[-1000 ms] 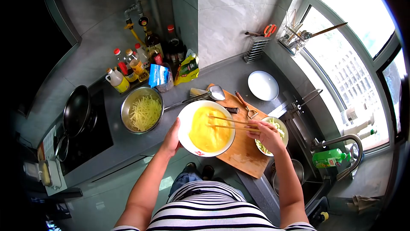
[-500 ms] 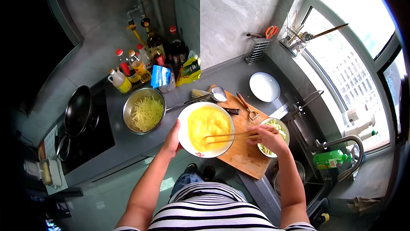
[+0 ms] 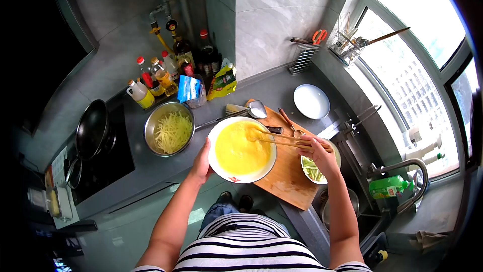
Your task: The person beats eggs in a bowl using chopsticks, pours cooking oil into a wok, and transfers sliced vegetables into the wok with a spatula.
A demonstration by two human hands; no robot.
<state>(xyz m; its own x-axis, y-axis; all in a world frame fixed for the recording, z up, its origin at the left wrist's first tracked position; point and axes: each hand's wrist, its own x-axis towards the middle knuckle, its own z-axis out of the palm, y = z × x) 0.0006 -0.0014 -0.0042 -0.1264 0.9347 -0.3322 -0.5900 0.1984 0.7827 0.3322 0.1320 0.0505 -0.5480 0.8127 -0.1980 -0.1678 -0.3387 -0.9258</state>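
Note:
My left hand [image 3: 202, 162] grips the left rim of a white bowl [image 3: 226, 174], held up above the counter's front edge. Yellow beaten egg [image 3: 241, 148] fills much of it. In my right hand [image 3: 320, 157] is a pair of wooden chopsticks [image 3: 292, 142], their tips in the egg at the bowl's right side. Below the bowl lies a wooden cutting board [image 3: 289, 186]. A smaller bowl of pale green cut strips [image 3: 313, 171] sits under my right hand, partly hidden by it. A peeler [image 3: 288, 119] and a spatula [image 3: 257, 110] lie behind the bowl.
A metal bowl of pale shreds [image 3: 173, 132] stands left of my left hand. Farther left, a black wok [image 3: 93, 130] is on the stove. Bottles [image 3: 161, 76] line the back wall. A white plate [image 3: 312, 102] is at the back right, near the sink faucet [image 3: 420, 166].
The chopsticks have swung from the middle of the egg to the bowl's upper right. My right hand has shifted slightly, and the bowl has moved a little up and left.

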